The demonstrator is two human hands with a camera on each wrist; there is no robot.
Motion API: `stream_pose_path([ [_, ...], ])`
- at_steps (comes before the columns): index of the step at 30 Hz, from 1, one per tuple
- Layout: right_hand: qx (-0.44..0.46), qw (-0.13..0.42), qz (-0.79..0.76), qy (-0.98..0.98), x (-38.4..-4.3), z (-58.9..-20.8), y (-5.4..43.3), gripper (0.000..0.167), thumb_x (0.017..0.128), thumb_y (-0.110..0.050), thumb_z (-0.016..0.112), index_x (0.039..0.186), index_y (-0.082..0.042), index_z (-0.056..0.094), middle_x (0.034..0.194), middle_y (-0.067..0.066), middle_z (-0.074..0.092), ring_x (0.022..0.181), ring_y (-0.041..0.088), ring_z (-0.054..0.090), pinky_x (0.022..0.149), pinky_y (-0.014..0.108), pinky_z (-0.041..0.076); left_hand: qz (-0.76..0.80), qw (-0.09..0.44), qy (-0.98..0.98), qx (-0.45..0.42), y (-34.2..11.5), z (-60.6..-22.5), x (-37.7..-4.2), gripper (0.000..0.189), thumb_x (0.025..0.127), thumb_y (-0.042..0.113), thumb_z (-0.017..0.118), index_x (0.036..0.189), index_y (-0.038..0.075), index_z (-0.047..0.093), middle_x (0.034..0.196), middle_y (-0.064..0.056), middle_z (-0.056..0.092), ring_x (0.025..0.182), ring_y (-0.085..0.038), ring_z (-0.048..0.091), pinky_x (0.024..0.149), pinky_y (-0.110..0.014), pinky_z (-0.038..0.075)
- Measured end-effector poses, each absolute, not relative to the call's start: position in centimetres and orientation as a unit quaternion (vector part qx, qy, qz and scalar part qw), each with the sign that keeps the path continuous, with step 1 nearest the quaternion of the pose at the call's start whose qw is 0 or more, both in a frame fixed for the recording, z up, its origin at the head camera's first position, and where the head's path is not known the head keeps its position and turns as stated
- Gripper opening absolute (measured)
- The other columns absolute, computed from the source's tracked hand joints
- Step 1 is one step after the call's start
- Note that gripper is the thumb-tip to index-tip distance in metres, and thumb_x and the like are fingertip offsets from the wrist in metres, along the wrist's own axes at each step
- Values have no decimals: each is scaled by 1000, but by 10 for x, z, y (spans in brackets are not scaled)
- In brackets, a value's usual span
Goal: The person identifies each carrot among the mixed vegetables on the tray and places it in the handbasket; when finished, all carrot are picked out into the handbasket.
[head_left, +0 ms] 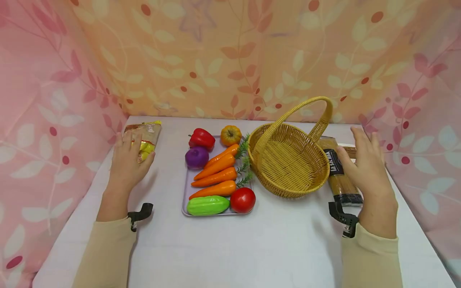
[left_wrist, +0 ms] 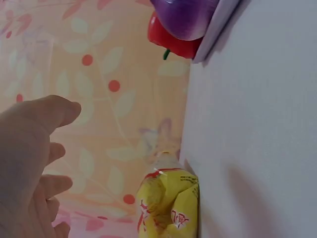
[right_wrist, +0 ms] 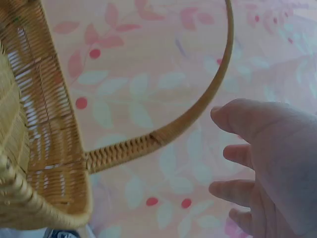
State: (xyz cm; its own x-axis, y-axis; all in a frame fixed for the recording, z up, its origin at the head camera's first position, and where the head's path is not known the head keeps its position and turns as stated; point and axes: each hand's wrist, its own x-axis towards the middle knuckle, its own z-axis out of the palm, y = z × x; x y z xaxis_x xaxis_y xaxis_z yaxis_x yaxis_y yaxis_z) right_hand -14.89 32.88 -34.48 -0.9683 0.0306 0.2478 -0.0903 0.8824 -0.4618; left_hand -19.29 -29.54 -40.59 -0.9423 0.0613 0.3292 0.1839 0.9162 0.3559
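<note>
My left hand (head_left: 127,168) hovers at the left of the table with its fingers extended, overlapping a clear and yellow plastic food bag (head_left: 147,138) in the head view. In the left wrist view that bag (left_wrist: 171,206) stands apart from the fingers. On the right, my right hand (head_left: 372,178) is held up with fingers spread and nothing in them. It is nearest to a pack of long, thin dry noodles (head_left: 340,176) with a black label. A woven yellow basket (head_left: 288,160) with a tall handle (right_wrist: 193,116) sits just left of that pack.
A pale purple tray (head_left: 185,196) in the middle bears several carrots (head_left: 216,179), a red bell pepper (head_left: 201,139), a purple onion (head_left: 197,157), a small pumpkin (head_left: 231,136), a tomato (head_left: 243,200) and a green ridged vegetable (head_left: 208,205). Patterned cloth (head_left: 230,60) hangs round the white table (head_left: 230,252).
</note>
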Motion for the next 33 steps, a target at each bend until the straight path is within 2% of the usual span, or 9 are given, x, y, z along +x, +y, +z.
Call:
stream_pose_path([
  [3, 36, 132, 258, -957, -143, -335, 322, 73, 106, -39, 49, 165, -12, 16, 167, 22, 19, 155, 40, -8, 113, 71, -8, -257, 153, -952, -68, -293, -406, -186, 74, 101, 34, 58, 157, -4, 30, 163, -30, 23, 153, -47, 0, 118, -64, 7],
  [7, 70, 157, 286, -943, -135, -322, 310, 70, 103, -32, 57, 163, -14, 26, 165, 21, 26, 156, 33, -1, 112, 74, 0, -336, 110, -934, -52, -286, -416, -175, 73, 103, 36, 58, 162, 7, 27, 166, -20, 25, 154, -41, 10, 117, -65, 13],
  [12, 103, 192, 319, -922, -120, -308, 294, 67, 99, -23, 65, 160, -17, 38, 162, 16, 35, 156, 28, 14, 114, 71, 9, -384, 111, -915, -48, -273, -430, -175, 66, 102, 34, 62, 161, 16, 35, 161, -17, 36, 145, -43, 33, 112, -66, 28],
  [13, 115, 203, 326, -916, -117, -305, 291, 67, 98, -21, 67, 159, -18, 40, 161, 14, 37, 155, 28, 19, 116, 68, 12, -392, 121, -910, -53, -271, -433, -175, 64, 102, 31, 63, 159, 15, 39, 159, -18, 39, 142, -44, 38, 110, -65, 31],
  [16, 152, 230, 345, -897, -109, -296, 280, 69, 95, -14, 70, 158, -22, 42, 160, 7, 42, 150, 21, 30, 120, 42, 23, -416, 150, -894, -76, -265, -440, -177, 58, 99, 19, 67, 152, 9, 48, 151, -20, 48, 132, -45, 47, 106, -63, 39],
  [20, 194, 260, 364, -873, -101, -286, 265, 69, 92, -7, 72, 155, -20, 47, 155, 0, 49, 138, 8, 45, 104, 15, 34, -446, 165, -873, -110, -259, -449, -179, 52, 96, 8, 69, 146, 4, 54, 144, -20, 55, 131, -39, 51, 103, -58, 43],
  [23, 216, 264, 383, -858, -98, -282, 253, 67, 92, -2, 72, 154, -14, 48, 152, 4, 52, 135, 6, 48, 99, 14, 38, -465, 177, -859, -124, -253, -458, -181, 48, 95, 2, 70, 141, 2, 58, 138, -18, 60, 124, -36, 57, 98, -50, 49],
  [27, 233, 253, 409, -845, -99, -282, 235, 68, 92, 1, 72, 154, -13, 48, 149, 8, 55, 140, 11, 45, 108, 21, 34, -488, 213, -838, -116, -244, -469, -180, 40, 91, -6, 70, 131, -1, 66, 122, -17, 69, 99, -29, 63, 77, -35, 46],
  [33, 275, 222, 408, -842, -107, -289, 211, 69, 90, 1, 73, 153, -14, 48, 145, 7, 59, 136, 17, 50, 113, 25, 32, -505, 204, -832, -106, -224, -468, -169, 34, 90, -10, 69, 124, -5, 68, 109, -23, 71, 84, -24, 57, 68, -34, 42],
])
